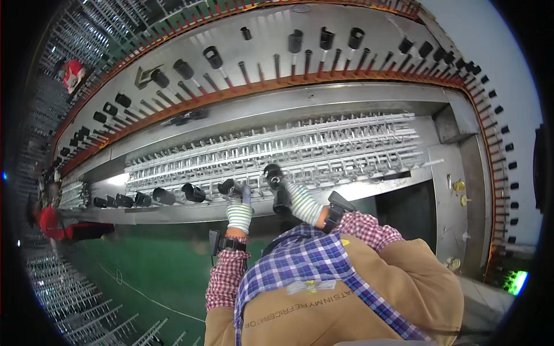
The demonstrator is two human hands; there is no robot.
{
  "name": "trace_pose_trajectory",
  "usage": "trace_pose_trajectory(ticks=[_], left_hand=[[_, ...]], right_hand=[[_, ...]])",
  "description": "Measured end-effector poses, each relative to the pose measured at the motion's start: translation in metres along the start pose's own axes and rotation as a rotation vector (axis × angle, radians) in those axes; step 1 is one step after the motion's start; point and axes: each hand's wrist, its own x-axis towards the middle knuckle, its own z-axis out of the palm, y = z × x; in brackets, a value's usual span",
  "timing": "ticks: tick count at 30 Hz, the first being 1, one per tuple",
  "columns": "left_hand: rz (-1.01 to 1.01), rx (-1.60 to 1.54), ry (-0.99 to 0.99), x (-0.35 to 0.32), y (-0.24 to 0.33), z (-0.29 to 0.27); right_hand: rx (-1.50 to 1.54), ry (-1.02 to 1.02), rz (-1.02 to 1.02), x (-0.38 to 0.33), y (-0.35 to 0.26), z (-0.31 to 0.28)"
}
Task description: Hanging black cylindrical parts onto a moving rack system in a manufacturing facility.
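Note:
Both my hands wear white gloves with coloured stripes. The fingers of my left hand [239, 213] close around a black cup-shaped part [227, 186] at the near edge of a long metal rack [346, 141]. Just right of it, my right hand [302, 202] is closed on a black cylindrical part [281, 203], its fingers partly hidden. Another black cup-shaped part [272, 172], open end up, stands by the right fingertips, over the rack's prongs. Further left, a row of similar black cups, among them one black cup [193, 192], lines the rack's near edge.
Beyond the rack runs a curved conveyor line [242, 91] with upright rods, several carrying black cups. A steel ledge [369, 189] borders the rack. At the far left, a person in red [51, 222] stands by the bench; another person [73, 74] is further back.

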Motion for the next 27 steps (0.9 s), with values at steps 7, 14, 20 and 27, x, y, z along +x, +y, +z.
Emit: trace_pose_trajectory(ticks=[7, 14, 20, 27], left_hand=[[0.147, -0.017, 0.006, 0.005, 0.02, -0.018], [-0.017, -0.241, -0.075, 0.008, 0.021, -0.009], [0.101, 0.017, 0.077, 0.015, 0.008, -0.001], [-0.187, -0.645, 0.154, -0.01, 0.041, 0.004]], right_hand=[[0.758, 0.077, 0.575, -0.013, -0.062, -0.02], [0.007, 0.139, 0.442, -0.008, -0.076, -0.039], [-0.13, 0.084, 0.52, -0.022, -0.062, -0.076], [-0.09, -0.118, 0.266, -0.026, -0.023, -0.106]])
